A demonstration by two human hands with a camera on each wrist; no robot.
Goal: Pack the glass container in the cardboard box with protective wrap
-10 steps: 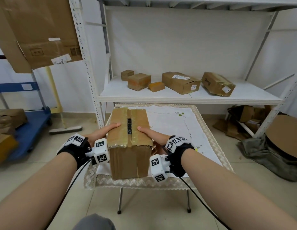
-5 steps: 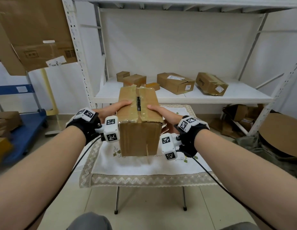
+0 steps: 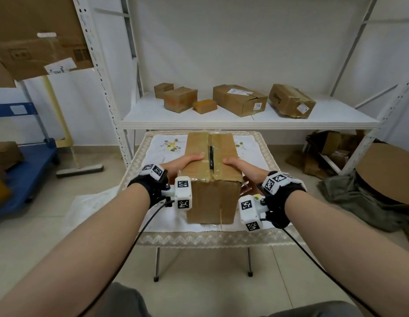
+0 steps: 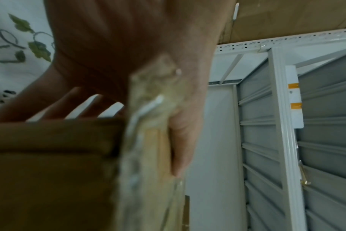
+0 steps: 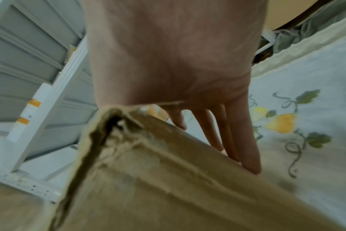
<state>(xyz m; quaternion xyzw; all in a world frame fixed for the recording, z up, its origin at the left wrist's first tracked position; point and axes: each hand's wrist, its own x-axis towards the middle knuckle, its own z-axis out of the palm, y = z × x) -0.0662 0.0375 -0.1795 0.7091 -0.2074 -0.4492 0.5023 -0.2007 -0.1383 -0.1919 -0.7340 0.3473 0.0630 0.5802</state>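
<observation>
Both hands, left hand (image 3: 184, 164) and right hand (image 3: 243, 167), clasp taped cardboard box (image 3: 211, 179) sides, thumbs on top; packing looks finished, contents unseen

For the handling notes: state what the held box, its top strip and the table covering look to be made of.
Box: brown corrugated cardboard, matte, with creased edges. Top strip: glossy, wrinkled plastic packing tape, likely clear or tan. Table covering: white woven cloth with embroidered leaves and a lace-like border.
</observation>
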